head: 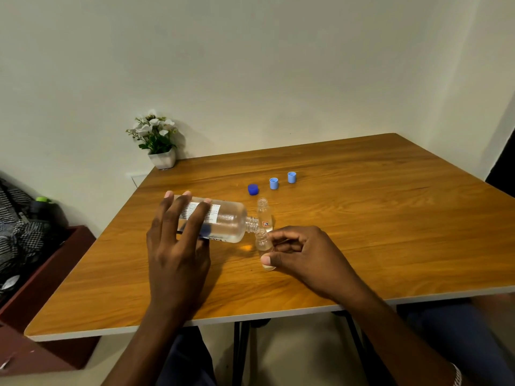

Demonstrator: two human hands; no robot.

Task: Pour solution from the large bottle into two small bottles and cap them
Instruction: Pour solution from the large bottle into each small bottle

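Observation:
My left hand [178,246] grips the large clear bottle [223,221], which is tipped almost level with its open neck pointing right. That neck rests over the mouth of a small clear bottle [263,245], which stands on the table with my right hand [303,254] holding it between thumb and fingers. A second small bottle [264,214], open and bearing an orange label, stands upright just behind it. Farther back lie a dark blue cap [252,189] and two light blue caps [274,183] [291,177].
The wooden table [376,218] has its front edge close to my body. A white pot of flowers [158,140] stands at the far left corner by the wall. A dark red box [41,288] with patterned cloth sits left of the table.

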